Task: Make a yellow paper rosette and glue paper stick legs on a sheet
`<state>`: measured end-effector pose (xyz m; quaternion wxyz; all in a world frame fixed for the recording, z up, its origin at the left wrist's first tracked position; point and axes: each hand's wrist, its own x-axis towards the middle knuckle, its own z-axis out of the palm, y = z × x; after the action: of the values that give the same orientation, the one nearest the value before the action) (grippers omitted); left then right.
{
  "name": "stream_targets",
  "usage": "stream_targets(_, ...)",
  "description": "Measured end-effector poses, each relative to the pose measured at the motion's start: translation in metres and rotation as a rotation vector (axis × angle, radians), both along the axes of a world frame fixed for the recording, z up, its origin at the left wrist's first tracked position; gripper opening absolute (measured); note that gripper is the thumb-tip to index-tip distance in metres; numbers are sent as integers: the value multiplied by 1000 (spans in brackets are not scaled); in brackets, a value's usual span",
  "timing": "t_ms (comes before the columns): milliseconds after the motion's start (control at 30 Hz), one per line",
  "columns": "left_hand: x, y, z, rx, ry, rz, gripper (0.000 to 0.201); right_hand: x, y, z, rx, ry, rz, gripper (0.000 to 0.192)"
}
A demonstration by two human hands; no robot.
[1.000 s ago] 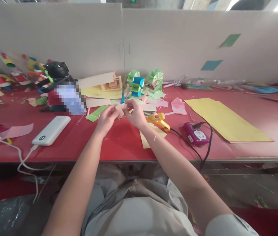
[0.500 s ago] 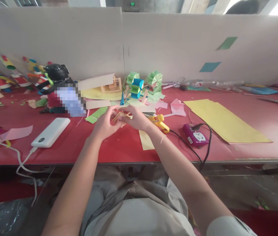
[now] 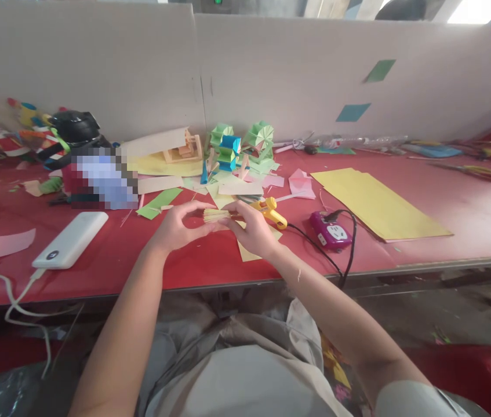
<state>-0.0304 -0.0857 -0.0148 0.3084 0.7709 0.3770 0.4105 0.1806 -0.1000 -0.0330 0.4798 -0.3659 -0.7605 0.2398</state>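
Note:
Between my two hands is a small piece of pleated pale-yellow paper, its many thin folds pressed together and facing me. My left hand curves round its left side, with fingers above and thumb below. On the right side, my right hand pinches it between thumb and fingers. Just beyond my right hand, partly covered by it, a yellow glue gun lies on the red table. A pale-yellow paper strip lies beneath my right hand.
Green and blue pleated paper wheels stand at the back beside a small wooden frame. A white power bank lies left; a purple socket block with a cable and yellow sheets lie right. A grey partition rises behind.
The paper between my hands has turned, so its stacked folds now face me. My hands have spread slightly apart. The whole view has swung a little to the right.

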Motion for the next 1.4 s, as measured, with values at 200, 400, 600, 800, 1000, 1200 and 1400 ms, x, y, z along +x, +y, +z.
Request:
stream_targets(200,4,-3,-4,70,50,44,38,-2,-5,-10,-23,68,-55,17)
stream_targets(400,6,-2,-7,60,30,64,27,-3,-4,-14,-5,74,-19,17)
stream_targets(600,7,-2,-9,5,7,57,28,-5,-3,-17,-61,120,1,18)
stream_targets(800,7,-5,-6,83,41,68,21,-7,-5,-16,-106,167,33,16)
stream_targets(1000,6,-2,-10,125,83,29,20,-9,-3,-19,-118,174,-41,12)
stream_targets(1200,3,0,-12,172,113,72,16,-1,-11,-14,-2,-27,-127,18)
stream_targets(1400,-3,4,-12,182,117,220,18,57,-34,4,-223,-474,-592,28)
